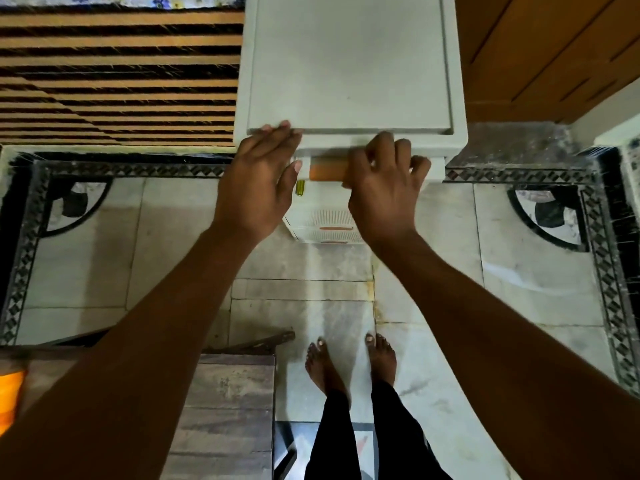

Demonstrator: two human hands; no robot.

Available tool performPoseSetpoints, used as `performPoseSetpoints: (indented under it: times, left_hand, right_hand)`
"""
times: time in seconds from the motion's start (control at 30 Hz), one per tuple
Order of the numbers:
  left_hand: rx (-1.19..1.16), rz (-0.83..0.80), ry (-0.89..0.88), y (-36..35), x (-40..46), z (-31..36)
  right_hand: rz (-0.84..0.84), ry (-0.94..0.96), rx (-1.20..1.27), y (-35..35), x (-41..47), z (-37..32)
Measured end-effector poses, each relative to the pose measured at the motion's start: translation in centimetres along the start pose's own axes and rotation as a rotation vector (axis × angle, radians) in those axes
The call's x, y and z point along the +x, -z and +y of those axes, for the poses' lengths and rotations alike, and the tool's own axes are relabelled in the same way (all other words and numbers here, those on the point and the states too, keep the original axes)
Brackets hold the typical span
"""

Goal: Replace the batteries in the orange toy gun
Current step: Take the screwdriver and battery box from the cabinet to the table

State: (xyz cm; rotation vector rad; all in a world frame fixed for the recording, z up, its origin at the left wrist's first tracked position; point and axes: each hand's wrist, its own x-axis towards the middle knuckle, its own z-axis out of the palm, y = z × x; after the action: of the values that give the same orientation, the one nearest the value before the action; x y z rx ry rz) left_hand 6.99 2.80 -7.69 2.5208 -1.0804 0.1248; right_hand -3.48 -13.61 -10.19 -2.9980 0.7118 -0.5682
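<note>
I look straight down on a white plastic drawer cabinet (349, 64). My right hand (381, 192) is curled around the orange handle (327, 171) of its top drawer. My left hand (258, 181) rests with its fingertips on the front edge of the cabinet top. A small yellow-green tool handle (299, 187) pokes out from under that hand's thumb, apparently held against the palm. Lower drawers with orange handles (336, 229) show below. An orange object (10, 393) lies at the lower left edge, cut off by the frame; I cannot tell whether it is the toy gun.
A wooden table (225, 410) stands at the lower left beside my bare feet (349, 362) on the marble floor. A striped slatted surface (117, 74) lies left of the cabinet, and wooden panelling (547, 46) to its right.
</note>
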Motion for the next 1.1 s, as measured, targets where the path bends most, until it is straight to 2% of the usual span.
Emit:
performPoseSetpoints:
  times: [0.1, 0.2, 0.3, 0.4, 0.47, 0.57, 0.63, 0.7, 0.8, 0.83, 0.9, 1.0, 1.1]
  left_hand:
    - [0.001, -0.005, -0.001, 0.0, -0.1, -0.2]
    - [-0.024, 0.006, 0.009, 0.1, -0.3, 0.2]
    - [-0.044, 0.108, 0.065, -0.2, -1.7, 1.7]
    - [-0.058, 0.172, 0.064, -1.9, -4.4, 3.0]
    - [-0.052, 0.190, 0.015, -3.9, -5.4, 3.1]
    - [0.050, 0.267, -0.070, -5.6, -5.0, 2.9]
    - [0.140, 0.314, -0.147, -7.3, -4.0, 2.4]
    - [0.183, 0.315, -0.243, -9.0, -3.8, 1.8]
    - [0.209, 0.169, -0.345, -11.8, -4.1, 1.0]
    - [0.199, 0.077, -0.313, -12.7, -4.2, 0.6]
    - [0.178, -0.046, -0.133, -14.4, -3.6, -0.5]
    - [0.134, -0.116, 0.127, -16.4, -1.2, -2.1]
    - [0.130, -0.230, 0.273, -18.2, 1.7, -3.7]
  right_hand:
    - [0.012, -0.001, -0.015, -0.3, 0.5, -0.2]
    - [0.034, 0.003, 0.085, -0.6, -1.1, 0.3]
    - [0.037, 0.019, 0.183, -1.0, -4.0, 1.0]
    - [-0.098, -0.020, 0.309, -2.6, -7.2, 2.1]
    - [-0.260, -0.206, 0.474, -4.3, -8.0, 2.9]
    - [-0.458, -0.728, 0.699, -7.3, -6.8, 3.9]
    - [-0.440, -1.101, 0.894, -10.1, -5.5, 4.5]
    - [-0.385, -1.367, 1.107, -12.1, -4.1, 4.7]
    - [-0.319, -1.505, 1.211, -14.2, -1.8, 4.8]
    - [-0.304, -1.506, 1.219, -14.8, -1.4, 4.8]
    - [-0.284, -1.497, 1.275, -15.7, -0.7, 4.7]
    - [-0.224, -1.553, 1.265, -16.1, -0.1, 4.4]
    - [-0.178, -1.575, 1.246, -17.2, 0.2, 4.2]
